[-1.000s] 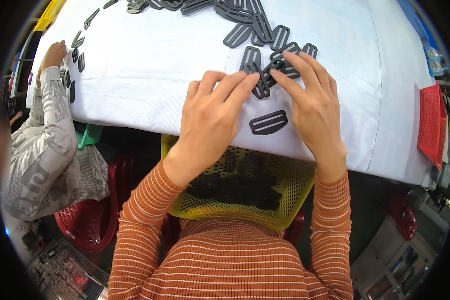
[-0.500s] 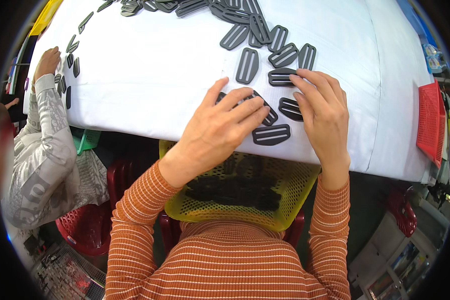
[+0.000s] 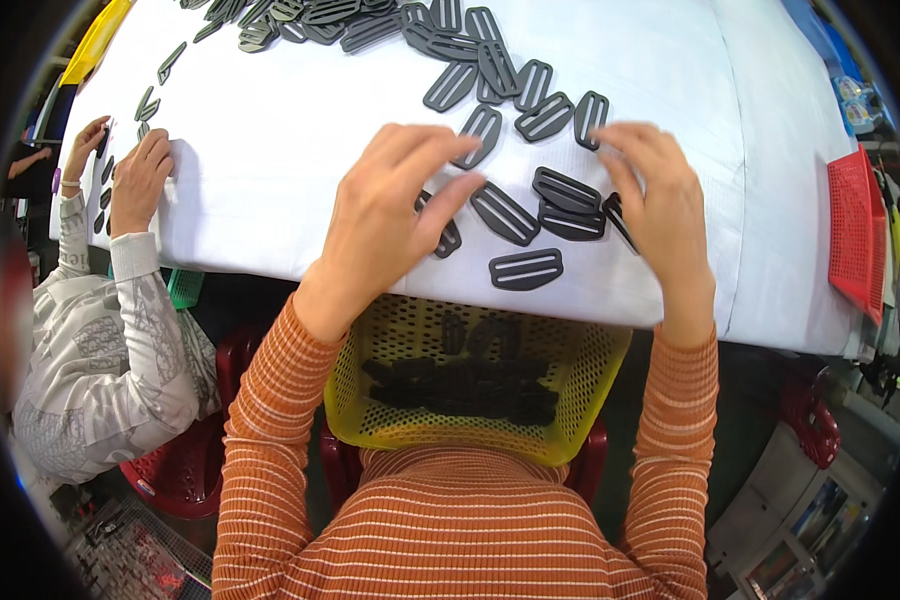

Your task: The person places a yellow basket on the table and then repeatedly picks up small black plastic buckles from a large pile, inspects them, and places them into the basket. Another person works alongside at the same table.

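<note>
Black slotted slider buckles lie on a white-covered table. My left hand (image 3: 382,205) is open, its blurred fingertips over the near end of one slider buckle (image 3: 485,128); its thumb is beside another buckle (image 3: 504,213). One more buckle (image 3: 448,238) shows partly from behind this hand. My right hand (image 3: 662,195) is open too, fingers bent, with its fingertips at the lower end of an upright-lying buckle (image 3: 592,112). A buckle (image 3: 618,222) is partly hidden by that hand. Between the hands, two buckles (image 3: 567,189) overlap. A single buckle (image 3: 526,269) lies near the table edge.
A yellow perforated basket (image 3: 348,415) holding dark pieces rests against my front, below the table edge. A heap of buckles (image 3: 370,30) spreads across the far table. A co-worker's hand (image 3: 140,185) is among buckles at the left. A red basket (image 3: 855,235) stands at the right edge.
Both my hands have moved away from me, off the nearer buckles. Two of those buckles now overlap. The view has shifted slightly. The co-worker's second hand has come into view over the table.
</note>
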A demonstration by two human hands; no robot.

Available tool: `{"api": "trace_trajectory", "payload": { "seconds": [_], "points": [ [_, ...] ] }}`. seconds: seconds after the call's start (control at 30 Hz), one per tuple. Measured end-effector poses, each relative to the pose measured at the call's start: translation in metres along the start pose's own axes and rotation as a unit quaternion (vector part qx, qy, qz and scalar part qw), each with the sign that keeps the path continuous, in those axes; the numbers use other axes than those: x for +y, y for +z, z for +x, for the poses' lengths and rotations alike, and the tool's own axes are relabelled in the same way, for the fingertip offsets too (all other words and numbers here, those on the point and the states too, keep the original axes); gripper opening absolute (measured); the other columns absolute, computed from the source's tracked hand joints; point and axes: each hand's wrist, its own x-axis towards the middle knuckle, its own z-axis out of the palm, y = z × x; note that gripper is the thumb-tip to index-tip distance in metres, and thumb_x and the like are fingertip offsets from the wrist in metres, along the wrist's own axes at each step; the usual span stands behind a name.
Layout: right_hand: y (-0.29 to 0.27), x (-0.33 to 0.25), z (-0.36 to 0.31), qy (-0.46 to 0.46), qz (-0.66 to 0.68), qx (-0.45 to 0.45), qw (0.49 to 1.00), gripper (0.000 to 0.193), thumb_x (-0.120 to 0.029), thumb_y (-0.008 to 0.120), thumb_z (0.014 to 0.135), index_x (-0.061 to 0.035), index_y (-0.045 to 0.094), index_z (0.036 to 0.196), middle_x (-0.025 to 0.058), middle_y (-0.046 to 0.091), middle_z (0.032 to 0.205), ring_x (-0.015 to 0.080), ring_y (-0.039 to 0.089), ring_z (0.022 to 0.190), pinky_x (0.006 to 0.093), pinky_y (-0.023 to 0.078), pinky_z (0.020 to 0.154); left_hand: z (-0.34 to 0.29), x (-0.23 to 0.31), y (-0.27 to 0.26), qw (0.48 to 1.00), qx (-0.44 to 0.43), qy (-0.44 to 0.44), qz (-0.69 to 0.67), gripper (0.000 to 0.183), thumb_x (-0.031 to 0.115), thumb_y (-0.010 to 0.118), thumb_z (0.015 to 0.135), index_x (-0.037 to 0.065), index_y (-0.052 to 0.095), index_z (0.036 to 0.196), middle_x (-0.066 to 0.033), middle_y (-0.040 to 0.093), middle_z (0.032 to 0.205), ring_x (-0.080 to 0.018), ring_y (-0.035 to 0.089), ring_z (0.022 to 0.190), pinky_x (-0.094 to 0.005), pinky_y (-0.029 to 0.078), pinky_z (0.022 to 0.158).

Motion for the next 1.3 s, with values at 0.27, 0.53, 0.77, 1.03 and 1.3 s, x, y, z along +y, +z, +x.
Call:
{"api": "trace_trajectory", "payload": {
  "seconds": [0.27,0.53,0.77,1.03,1.3],
  "points": [
    [0.014,0.002,0.021,-0.012,-0.125,0.012,0.992,0.02,-0.01,0.069,0.085,-0.0036,0.07,0.103,0.006,0.069,0.106,0.0234,0.065,0.095,0.0347,0.055,0.079,0.028,0.001,0.022,0.985,-0.008,0.041,0.166,0.023,0.017,0.072,0.085,0.0,0.07,0.1,-0.0099,0.068,0.096,-0.0237,0.063,0.087,-0.0341,0.052,0.077],
    [0.01,0.007,0.013,-0.007,-0.136,0.007,0.991,0.025,-0.007,0.069,0.082,-0.0071,0.071,0.107,0.0037,0.07,0.109,0.0226,0.065,0.098,0.0338,0.054,0.08,0.028,-0.011,0.0,0.992,-0.025,-0.077,0.099,0.024,0.017,0.072,0.086,0.004,0.073,0.105,-0.0099,0.07,0.105,-0.0247,0.064,0.094,-0.034,0.052,0.08],
    [0.023,0.012,0.035,-0.149,-0.056,0.002,0.987,0.026,-0.014,0.07,0.084,-0.0125,0.072,0.11,0.0002,0.069,0.115,0.0188,0.062,0.109,0.0426,0.042,0.103,0.054,-0.035,0.019,0.975,0.041,0.029,0.217,0.029,0.019,0.071,0.086,0.002,0.071,0.109,-0.0079,0.069,0.102,-0.0237,0.063,0.096,-0.0338,0.053,0.081],
    [0.021,0.009,0.016,-0.184,-0.126,0.007,0.975,0.018,-0.02,0.07,0.085,-0.0129,0.072,0.103,-0.0004,0.068,0.099,0.0172,0.062,0.099,0.0501,0.038,0.107,0.033,-0.025,-0.008,0.981,-0.023,-0.195,-0.013,0.018,0.015,0.068,0.089,0.001,0.074,0.097,-0.0116,0.07,0.081,-0.0193,0.065,0.074,-0.0291,0.051,0.068],
    [0.019,0.001,0.028,-0.187,-0.163,-0.003,0.969,0.009,-0.016,0.068,0.088,-0.0101,0.068,0.094,0.0012,0.064,0.085,0.0196,0.061,0.087,0.0509,0.041,0.103,0.067,-0.032,0.02,0.991,0.063,0.005,0.12,0.028,0.024,0.07,0.088,0.005,0.068,0.108,-0.0097,0.066,0.093,-0.0245,0.063,0.085,-0.0357,0.051,0.075]
  ]
}}
